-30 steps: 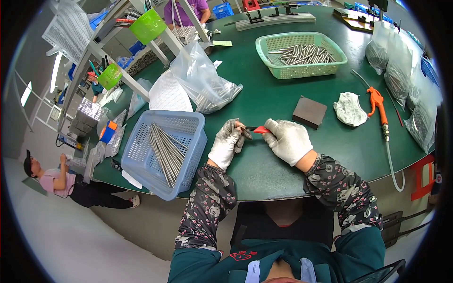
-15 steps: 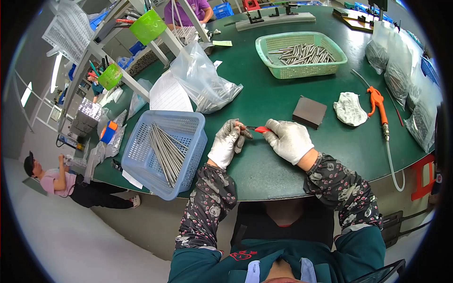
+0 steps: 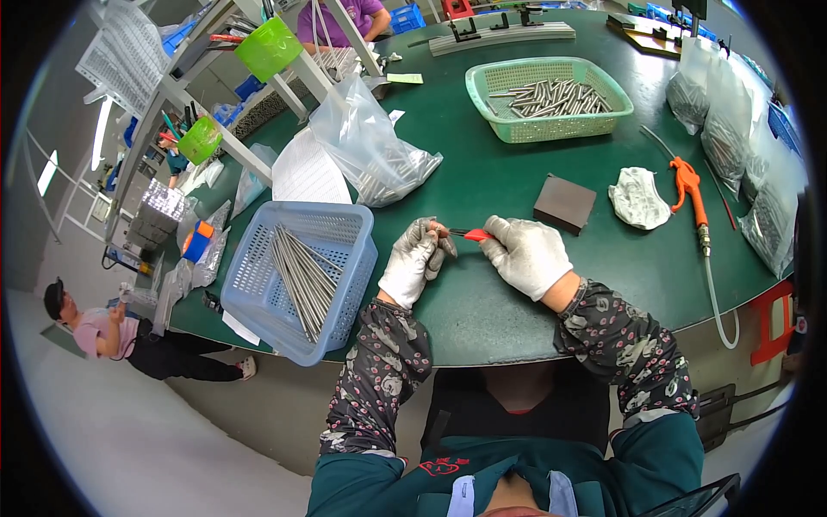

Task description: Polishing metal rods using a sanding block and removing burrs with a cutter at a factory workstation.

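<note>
In a stained white glove, my left hand (image 3: 415,263) is closed, thumb against darkened fingertips. Whatever it pinches is too small or too hidden to make out. My right hand (image 3: 530,258), gloved in white too, is wrapped round a small red-handled tool (image 3: 476,234). Its thin dark shaft points left and reaches the left fingertips. Both hands are just above the green table near its front edge. To the left of my left hand stands a blue plastic basket (image 3: 366,250) with long thin metal rods (image 3: 303,280) in it.
Beyond my right hand lie a brown block (image 3: 564,204), a white cloth (image 3: 638,199) and an orange air gun (image 3: 687,183) with hose. A green basket (image 3: 551,131) holds short metal pins. Bags of metal parts (image 3: 388,168) stand behind the blue basket and at right (image 3: 769,228).
My hands have hardly moved; the tool's shaft and the left fingertips have shifted very slightly. In the background, the person in pink at left has moved an arm.
</note>
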### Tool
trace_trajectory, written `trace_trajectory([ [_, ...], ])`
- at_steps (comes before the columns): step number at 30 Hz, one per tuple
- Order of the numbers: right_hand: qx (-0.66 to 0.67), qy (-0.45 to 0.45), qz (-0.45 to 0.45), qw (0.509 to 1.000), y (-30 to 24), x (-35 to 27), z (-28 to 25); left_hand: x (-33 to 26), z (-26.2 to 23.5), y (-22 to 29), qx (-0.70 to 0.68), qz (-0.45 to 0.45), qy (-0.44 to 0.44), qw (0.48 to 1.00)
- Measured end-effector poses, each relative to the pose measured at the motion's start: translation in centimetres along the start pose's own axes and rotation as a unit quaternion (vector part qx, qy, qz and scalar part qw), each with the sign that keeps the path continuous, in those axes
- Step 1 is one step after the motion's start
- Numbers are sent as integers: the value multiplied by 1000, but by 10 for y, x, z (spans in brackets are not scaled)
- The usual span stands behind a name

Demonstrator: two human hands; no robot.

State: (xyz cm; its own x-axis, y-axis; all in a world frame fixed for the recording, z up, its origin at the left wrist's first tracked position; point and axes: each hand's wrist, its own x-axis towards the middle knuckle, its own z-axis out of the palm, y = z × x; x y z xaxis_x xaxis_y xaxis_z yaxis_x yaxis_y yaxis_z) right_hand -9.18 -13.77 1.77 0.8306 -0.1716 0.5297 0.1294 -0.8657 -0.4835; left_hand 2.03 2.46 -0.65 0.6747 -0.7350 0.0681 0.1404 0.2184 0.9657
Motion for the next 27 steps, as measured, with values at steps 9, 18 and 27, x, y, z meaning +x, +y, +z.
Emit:
trace_trajectory([
  [9,6,-11,8,1000,-1,0,-2,0,-1,-2,8,4,10,1000],
  [18,11,-13,-3,1000,0,0,-1,1,-5,-5,-7,-3,-7,1000],
  [27,5,-19,-2,1000,0,0,0,1,-2,-5,3,11,-5,1000],
])
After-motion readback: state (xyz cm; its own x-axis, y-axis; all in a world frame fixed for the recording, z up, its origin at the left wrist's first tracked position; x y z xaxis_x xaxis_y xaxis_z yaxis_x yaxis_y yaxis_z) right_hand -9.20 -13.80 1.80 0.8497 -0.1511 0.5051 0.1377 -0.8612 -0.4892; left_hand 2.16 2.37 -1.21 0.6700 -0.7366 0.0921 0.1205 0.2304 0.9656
